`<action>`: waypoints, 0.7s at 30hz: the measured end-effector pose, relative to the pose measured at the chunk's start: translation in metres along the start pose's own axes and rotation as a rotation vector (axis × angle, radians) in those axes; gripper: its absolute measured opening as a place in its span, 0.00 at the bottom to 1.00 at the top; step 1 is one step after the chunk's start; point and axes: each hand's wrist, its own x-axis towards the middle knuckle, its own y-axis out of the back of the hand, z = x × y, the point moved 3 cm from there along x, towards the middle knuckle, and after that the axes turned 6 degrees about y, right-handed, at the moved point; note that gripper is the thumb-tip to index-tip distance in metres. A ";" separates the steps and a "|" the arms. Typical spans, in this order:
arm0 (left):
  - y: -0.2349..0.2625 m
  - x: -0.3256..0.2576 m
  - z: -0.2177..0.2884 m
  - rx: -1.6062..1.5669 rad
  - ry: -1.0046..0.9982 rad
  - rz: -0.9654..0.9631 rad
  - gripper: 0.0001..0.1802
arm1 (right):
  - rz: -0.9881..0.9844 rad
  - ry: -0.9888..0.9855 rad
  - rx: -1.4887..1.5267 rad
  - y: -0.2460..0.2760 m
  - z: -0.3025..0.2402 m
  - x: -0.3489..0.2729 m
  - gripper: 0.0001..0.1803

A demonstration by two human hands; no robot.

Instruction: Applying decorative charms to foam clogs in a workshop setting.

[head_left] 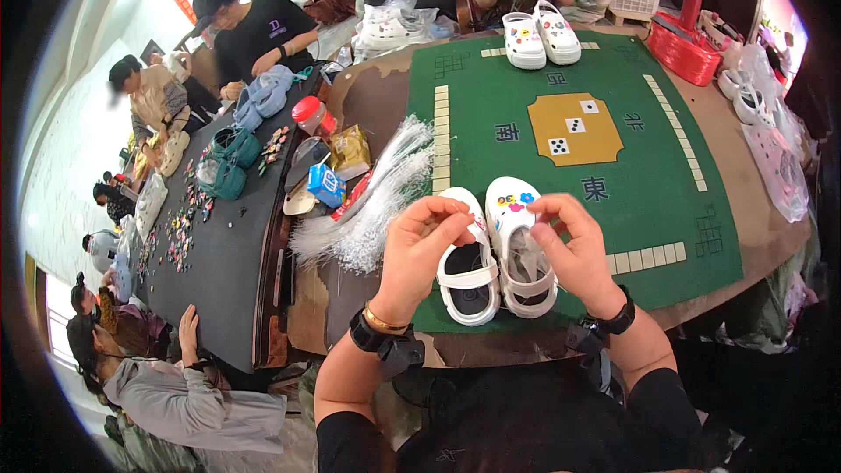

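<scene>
A pair of white clogs stands side by side in front of me on the green mat, toes pointing away. Colourful charms sit on the toe of the right clog [512,197], and clear plastic shows inside it. The left clog [469,280] has its heel strap lying across the opening. My left hand [419,250] is over the left clog's outer side, thumb and forefinger pinched together; whatever is between them is too small to make out. Beside the right clog's toe, my right hand [574,245] has its fingers curled toward the thumb, with any held thing hidden.
Left of the mat lies a bundle of thin white plastic strands [377,201], near a red-lidded jar [313,114] and a blue packet [327,185]. Another pair of white clogs [541,38] stands at the far edge. People work along a dark table [232,271] on the left.
</scene>
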 end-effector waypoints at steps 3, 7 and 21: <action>-0.012 0.005 -0.011 0.011 0.022 -0.032 0.05 | 0.147 0.154 -0.144 0.003 -0.006 0.001 0.12; -0.054 0.010 -0.015 0.068 -0.015 -0.154 0.05 | -0.015 -0.015 0.082 0.003 -0.008 -0.005 0.10; -0.074 0.003 -0.067 1.246 -0.530 -0.657 0.23 | 0.179 -0.363 0.170 0.059 0.097 -0.085 0.05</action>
